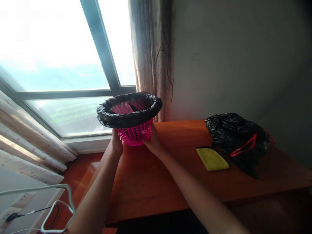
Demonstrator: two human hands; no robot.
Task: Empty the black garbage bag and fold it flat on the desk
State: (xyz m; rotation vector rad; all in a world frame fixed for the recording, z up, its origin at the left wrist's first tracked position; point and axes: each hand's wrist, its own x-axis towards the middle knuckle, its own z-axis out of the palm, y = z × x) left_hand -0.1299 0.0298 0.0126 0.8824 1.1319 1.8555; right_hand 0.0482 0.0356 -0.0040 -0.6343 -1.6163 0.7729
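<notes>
- One table [146, 185] lies nearest, of smooth reddish-brown wood.
- On its right side is a yellow cloth [212, 159], folded flat, with dark edging.
- Farther and to the left, the left hand [117, 142] and the right hand [153, 141] are clamped on opposite sides of the pink bin [133, 134]. It is round, of hard plastic full of small holes. Whether its base touches the table, I cannot tell.
- Its black liner [114, 121], thin and crinkled, is already turned over the rim all around; this part looks almost finished. Inside, pink wall is showing, so the inner lining seems incomplete; the bottom is hidden.
- At far right rests a bag [231, 128], black, glossy and wrinkled, with red ties [236, 152].
- Behind the bin hangs a soft patterned curtain [153, 48], beside the bright window [60, 78].
</notes>
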